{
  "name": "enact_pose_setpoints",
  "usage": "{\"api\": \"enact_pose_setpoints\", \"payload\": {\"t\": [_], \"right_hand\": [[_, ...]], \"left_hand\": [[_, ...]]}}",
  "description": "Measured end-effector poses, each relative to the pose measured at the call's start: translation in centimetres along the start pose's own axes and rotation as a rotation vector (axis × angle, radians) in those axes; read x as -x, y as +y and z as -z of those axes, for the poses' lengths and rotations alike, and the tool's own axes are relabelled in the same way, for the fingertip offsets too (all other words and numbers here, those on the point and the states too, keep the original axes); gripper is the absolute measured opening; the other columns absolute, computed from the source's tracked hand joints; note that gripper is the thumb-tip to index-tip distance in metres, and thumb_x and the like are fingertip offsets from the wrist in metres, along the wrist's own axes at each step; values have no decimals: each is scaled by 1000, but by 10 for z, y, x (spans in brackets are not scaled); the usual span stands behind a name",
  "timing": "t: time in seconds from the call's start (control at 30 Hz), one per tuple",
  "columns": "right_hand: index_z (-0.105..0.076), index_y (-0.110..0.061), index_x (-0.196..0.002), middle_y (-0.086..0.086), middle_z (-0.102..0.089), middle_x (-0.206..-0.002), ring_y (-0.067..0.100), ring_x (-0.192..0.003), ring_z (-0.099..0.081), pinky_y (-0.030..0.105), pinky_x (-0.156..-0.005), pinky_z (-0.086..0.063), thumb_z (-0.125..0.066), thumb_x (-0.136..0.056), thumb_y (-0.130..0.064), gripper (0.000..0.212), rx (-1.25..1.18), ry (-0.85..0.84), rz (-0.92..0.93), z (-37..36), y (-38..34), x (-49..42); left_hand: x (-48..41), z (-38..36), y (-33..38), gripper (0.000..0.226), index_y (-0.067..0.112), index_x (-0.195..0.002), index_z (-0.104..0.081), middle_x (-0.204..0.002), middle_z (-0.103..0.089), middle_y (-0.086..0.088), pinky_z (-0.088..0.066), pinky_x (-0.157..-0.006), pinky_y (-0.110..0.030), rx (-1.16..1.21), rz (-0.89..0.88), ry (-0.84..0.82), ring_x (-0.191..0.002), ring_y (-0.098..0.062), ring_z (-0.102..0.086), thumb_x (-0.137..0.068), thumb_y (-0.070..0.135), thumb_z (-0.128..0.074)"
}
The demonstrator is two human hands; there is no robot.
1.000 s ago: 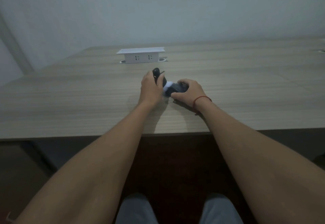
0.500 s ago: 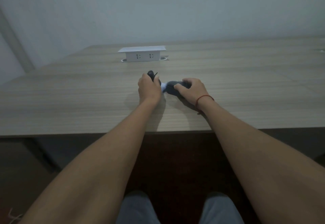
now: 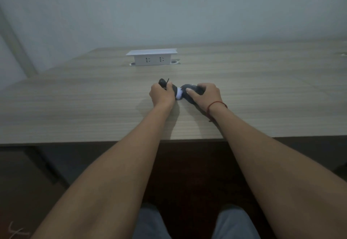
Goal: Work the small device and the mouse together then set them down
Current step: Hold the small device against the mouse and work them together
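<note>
My left hand [image 3: 162,95] is closed around a small dark device [image 3: 163,83] with a thin black piece sticking up; its white end [image 3: 179,94] points right. My right hand [image 3: 206,94] grips a dark mouse [image 3: 189,88], fingers curled over its top. The device's white end and the mouse sit close together, nearly touching, low over the wooden table [image 3: 93,107]. Most of both objects is hidden under my fingers. A red string circles my right wrist [image 3: 216,105].
A white pop-up socket box [image 3: 152,57] stands on the table behind my hands, about a hand's length away. The table's front edge [image 3: 75,142] runs below my forearms. A pale wall rises behind the table.
Both hands with the device and the mouse have shifted slightly left and lower toward the table. The device has tilted further left.
</note>
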State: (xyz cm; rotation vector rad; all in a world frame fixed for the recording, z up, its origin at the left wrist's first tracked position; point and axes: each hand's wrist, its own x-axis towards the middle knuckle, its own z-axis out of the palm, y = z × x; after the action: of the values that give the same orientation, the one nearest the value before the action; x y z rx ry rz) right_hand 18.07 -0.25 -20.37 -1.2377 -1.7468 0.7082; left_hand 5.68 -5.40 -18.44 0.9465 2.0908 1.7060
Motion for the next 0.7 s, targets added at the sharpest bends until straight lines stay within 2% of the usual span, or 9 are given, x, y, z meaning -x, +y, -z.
{"api": "enact_pose_setpoints", "payload": {"t": [0.03,0.1,0.2,0.27,0.37,0.43,0.53,0.63,0.7], "right_hand": [[-66,-12,-100,-2,-57,-86,16,-79,-52,30,-73,-43,-68,-77,-45,40,1,10,-1,0,0,0],[-66,-12,-97,3,-61,-90,19,-81,-55,30,-73,-44,-68,-77,-45,39,9,41,-16,1,0,-2],[-64,-11,-107,8,-65,-105,23,-92,-59,30,-77,-44,-68,-76,-47,47,21,42,-39,0,1,-5],[-61,-13,-114,7,-64,-111,20,-93,-57,34,-80,-47,-68,-73,-50,55,22,20,-50,0,1,-5],[-60,-16,-115,4,-64,-111,18,-93,-56,39,-82,-51,-69,-71,-51,57,7,-19,-49,-1,0,-2],[-60,-16,-112,3,-64,-107,16,-90,-56,37,-78,-50,-70,-71,-51,54,0,-24,-39,-2,0,-1],[-60,-18,-110,0,-61,-102,17,-90,-56,38,-79,-51,-69,-70,-52,53,0,-11,-59,-1,1,-2],[-59,-17,-112,-1,-58,-100,18,-90,-55,36,-79,-48,-68,-72,-50,53,14,-10,-64,0,1,-3],[-59,-16,-113,-1,-57,-100,17,-89,-54,33,-74,-45,-69,-73,-48,52,4,-37,-45,0,1,-3]], "left_hand": [[1,-2,-1,37,-1,-112,-60,-113,-66,-18,-56,-86,-39,16,13,-28,-98,-31,-66,-93,31,-56],[1,-3,-1,28,2,-100,-62,-101,-68,-17,-59,-68,-34,55,3,-181,-77,-27,-70,-94,28,-56],[-7,7,-1,22,4,-80,-59,-89,-66,-20,-57,-52,-28,159,59,-424,-61,-24,-67,-94,21,-59],[-12,11,-2,20,2,-81,-61,-95,-68,-22,-61,-60,-33,192,63,-417,-71,-28,-71,-92,19,-63],[-15,10,-4,32,-1,-106,-65,-110,-69,-19,-57,-87,-42,95,49,-164,-96,-32,-68,-88,26,-66],[-8,9,-4,38,0,-113,-63,-112,-68,-16,-54,-91,-38,53,31,-57,-102,-29,-66,-89,29,-64],[-3,7,-6,30,2,-105,-64,-108,-69,-16,-57,-88,-41,69,-8,-198,-97,-28,-68,-90,28,-62],[-6,17,-8,16,0,-95,-63,-104,-69,-22,-63,-71,-37,258,32,-438,-85,-29,-72,-90,16,-65],[-10,21,-7,17,-1,-95,-63,-102,-69,-22,-63,-72,-39,277,33,-433,-85,-32,-73,-88,14,-67]]}}
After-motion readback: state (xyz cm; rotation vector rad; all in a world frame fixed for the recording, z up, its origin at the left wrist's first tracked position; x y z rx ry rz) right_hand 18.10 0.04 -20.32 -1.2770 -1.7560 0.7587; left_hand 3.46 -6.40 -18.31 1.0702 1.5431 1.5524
